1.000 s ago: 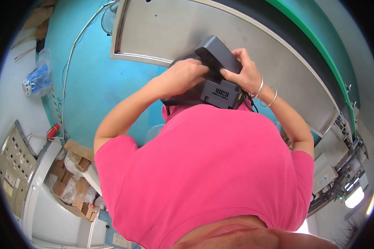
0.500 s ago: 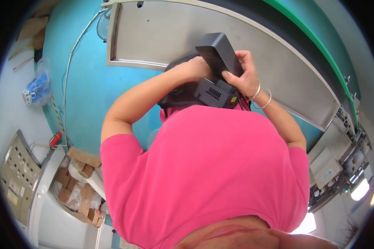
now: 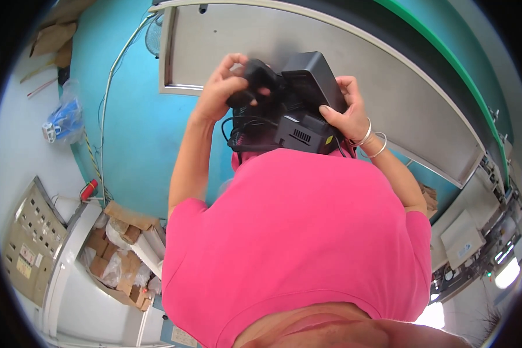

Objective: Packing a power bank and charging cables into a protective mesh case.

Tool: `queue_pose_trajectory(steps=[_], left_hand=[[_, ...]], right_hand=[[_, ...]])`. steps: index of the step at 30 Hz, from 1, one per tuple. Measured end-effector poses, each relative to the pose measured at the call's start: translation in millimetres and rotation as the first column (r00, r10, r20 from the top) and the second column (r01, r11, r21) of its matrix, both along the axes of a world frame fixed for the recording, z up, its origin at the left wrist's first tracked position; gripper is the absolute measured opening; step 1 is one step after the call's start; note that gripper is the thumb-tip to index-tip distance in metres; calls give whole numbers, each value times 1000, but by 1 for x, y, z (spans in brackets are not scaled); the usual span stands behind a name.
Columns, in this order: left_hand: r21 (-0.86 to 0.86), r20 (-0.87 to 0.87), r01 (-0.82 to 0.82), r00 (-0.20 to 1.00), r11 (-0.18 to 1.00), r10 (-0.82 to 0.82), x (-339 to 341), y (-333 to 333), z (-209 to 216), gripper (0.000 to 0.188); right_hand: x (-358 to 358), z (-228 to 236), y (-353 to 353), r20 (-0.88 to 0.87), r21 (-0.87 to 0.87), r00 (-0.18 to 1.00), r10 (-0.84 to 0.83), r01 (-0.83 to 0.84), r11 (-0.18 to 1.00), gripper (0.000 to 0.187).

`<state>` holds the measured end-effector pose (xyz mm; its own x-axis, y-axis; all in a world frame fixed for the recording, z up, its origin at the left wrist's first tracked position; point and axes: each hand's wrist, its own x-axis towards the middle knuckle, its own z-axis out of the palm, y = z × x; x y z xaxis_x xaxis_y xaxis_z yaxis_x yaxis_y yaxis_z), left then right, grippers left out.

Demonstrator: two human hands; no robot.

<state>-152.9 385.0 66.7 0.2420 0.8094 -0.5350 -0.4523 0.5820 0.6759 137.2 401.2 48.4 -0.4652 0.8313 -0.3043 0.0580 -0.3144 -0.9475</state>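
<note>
My right hand (image 3: 349,113) grips the side of a smooth black box-shaped case (image 3: 316,78), thumb on the near face and fingers round its edge. Raised to the left of it, my left hand (image 3: 217,93) is closed on a small black rounded object (image 3: 257,76); motion blurs it, so its kind is unclear. Under the case sits a dark grey unit (image 3: 301,134) with vent slots and a yellow label. Left of that unit a black cable (image 3: 250,118) loops over a dark mesh-like thing in front of my body, partly hidden.
A metal tray-like work surface (image 3: 214,52) stretches across the front, with a green rail (image 3: 446,52) beyond it. A cardboard box of scraps (image 3: 119,264) stands at the lower left, near a control panel (image 3: 32,243). Machinery (image 3: 475,255) stands on the right.
My left hand has come away from beside the black case, moving left and up with the small black object. The right hand keeps its hold. The view has shifted slightly.
</note>
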Motion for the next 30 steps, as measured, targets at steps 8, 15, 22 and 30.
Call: queue_pose_trajectory(steps=[8,15,22,30], left_hand=[[-70,223,-117,966,991,130,-46,-20,-59,53],[-55,341,75,939,996,-52,-50,-20,-59,45],[-102,-840,270,493,957,-228,26,-12,-9,29],[-217,-796,589,355,779,-490,37,-13,47,35]], right_hand=[[1,7,17,82,102,980,182,-190,977,56],[0,10,17,70,45,985,156,-160,986,54],[-2,12,18,66,68,986,156,-160,985,54],[-3,15,21,82,135,983,166,-176,975,53]])
